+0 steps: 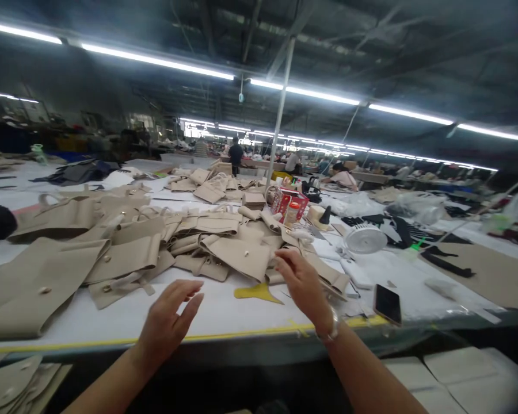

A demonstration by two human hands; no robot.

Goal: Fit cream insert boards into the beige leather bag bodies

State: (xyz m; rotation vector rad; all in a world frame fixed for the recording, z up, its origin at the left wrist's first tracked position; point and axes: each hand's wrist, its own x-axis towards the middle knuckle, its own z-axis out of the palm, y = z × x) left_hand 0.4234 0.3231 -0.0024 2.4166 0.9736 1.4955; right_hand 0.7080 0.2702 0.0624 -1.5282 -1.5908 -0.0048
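Observation:
My left hand (170,316) hovers over the white table near its front edge, thumb and fingers apart, holding nothing. My right hand (301,284), with a bracelet on the wrist, reaches to the right edge of a beige leather-like flap piece (237,253) with a metal snap. Its fingers are loosely curved and apart; whether they touch that edge is unclear. Behind both hands spreads a heap of similar beige pieces (207,223), some with snaps and straps. A yellow scrap (256,293) lies between the hands. Larger beige pieces (43,287) are at left.
A phone (387,303) lies near the front edge at right. Beyond it are a white fan (365,238) and black cut pieces (449,261). A red patterned bag (290,202) and a jar (292,214) stand behind the heap. More beige pieces (12,382) sit below the table, left.

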